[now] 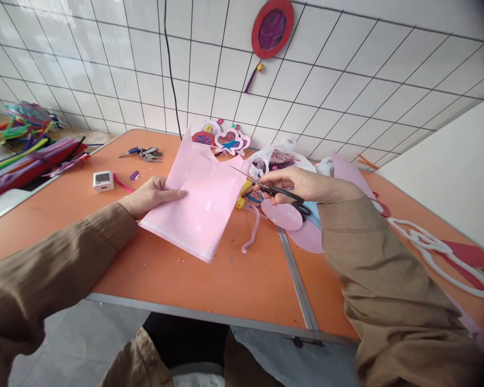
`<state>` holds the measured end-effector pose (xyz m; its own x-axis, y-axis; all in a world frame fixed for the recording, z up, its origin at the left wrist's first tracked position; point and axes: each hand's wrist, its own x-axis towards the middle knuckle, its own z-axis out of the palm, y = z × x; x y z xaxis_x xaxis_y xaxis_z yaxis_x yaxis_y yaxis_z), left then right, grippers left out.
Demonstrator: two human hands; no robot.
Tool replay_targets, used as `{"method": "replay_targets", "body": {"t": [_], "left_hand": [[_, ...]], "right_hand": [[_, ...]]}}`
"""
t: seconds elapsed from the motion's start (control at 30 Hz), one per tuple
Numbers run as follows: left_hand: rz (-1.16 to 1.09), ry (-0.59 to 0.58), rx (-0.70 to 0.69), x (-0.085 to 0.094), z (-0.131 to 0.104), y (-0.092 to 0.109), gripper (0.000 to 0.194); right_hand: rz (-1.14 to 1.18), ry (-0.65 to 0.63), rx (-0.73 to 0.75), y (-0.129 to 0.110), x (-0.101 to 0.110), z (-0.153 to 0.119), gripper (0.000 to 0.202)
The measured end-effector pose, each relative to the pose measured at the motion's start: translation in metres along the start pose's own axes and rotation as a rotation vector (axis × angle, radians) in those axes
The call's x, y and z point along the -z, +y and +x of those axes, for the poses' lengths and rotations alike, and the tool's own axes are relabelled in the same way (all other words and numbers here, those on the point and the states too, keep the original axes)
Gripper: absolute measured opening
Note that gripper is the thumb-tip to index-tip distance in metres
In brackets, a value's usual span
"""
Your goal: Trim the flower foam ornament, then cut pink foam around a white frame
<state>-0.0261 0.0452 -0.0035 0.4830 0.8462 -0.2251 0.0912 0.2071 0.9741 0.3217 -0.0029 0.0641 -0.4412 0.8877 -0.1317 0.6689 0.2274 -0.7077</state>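
A pink sheet (197,204) with a cut, uneven top edge is held up over the orange table (165,279). My left hand (153,196) pinches its left side, thumb on the front. In my right hand (292,185) are black-handled scissors (280,192), their blades pointing left at the sheet's upper right corner. The blades look slightly apart. Under and beside my right hand lie pink oval pieces (284,215) and a light purple strip (252,231).
Keys (147,154) and a white device (104,181) lie at the back left. Coloured rolls (28,166) fill the far left. Paper ornaments (228,141) and a plastic bag (280,156) stand by the tiled wall (210,64). White looped cord (439,250) lies right.
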Motion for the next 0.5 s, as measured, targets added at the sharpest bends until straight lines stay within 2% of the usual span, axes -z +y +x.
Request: {"method": "replay_targets", "body": {"t": [0.27, 0.5], "left_hand": [[-0.015, -0.028, 0.026, -0.0025, -0.0007, -0.0007, 0.033], [-0.005, -0.033, 0.027, -0.0019, 0.0006, -0.0014, 0.032]], "right_hand": [[0.002, -0.016, 0.015, -0.0026, -0.0013, -0.0001, 0.054], [-0.004, 0.001, -0.030, -0.0001, 0.0012, -0.0015, 0.054]]}}
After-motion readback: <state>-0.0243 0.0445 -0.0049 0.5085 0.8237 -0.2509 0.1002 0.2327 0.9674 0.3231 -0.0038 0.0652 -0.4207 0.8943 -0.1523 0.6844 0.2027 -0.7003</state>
